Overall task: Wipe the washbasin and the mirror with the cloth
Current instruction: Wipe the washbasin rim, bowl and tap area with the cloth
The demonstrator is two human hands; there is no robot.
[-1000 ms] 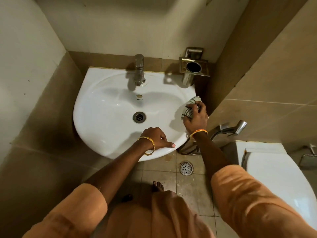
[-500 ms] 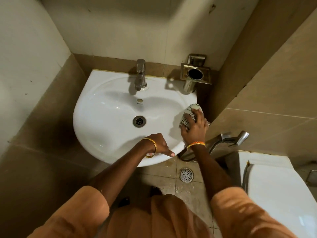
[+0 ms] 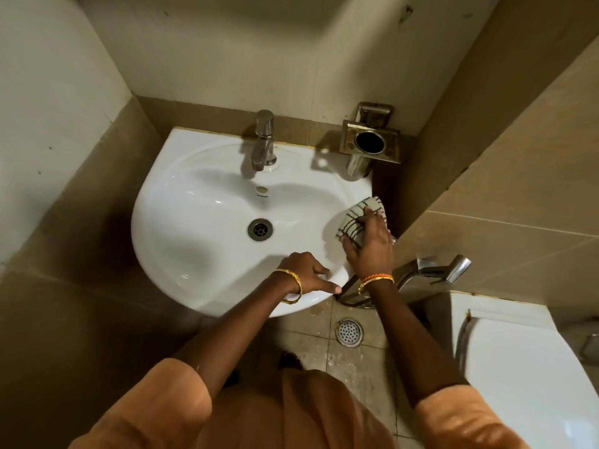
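Low in the frame, the left hand [image 3: 304, 270] rests on the washbasin [image 3: 201, 222] front rim, loosely curled, holding nothing. Just right of centre, the right hand [image 3: 369, 246] presses the checked cloth [image 3: 355, 217] flat against the basin's right rim. Beyond stands the tap [image 3: 263, 142].

Tiny brand mark on washbasin [image 3: 201, 241], too small to read
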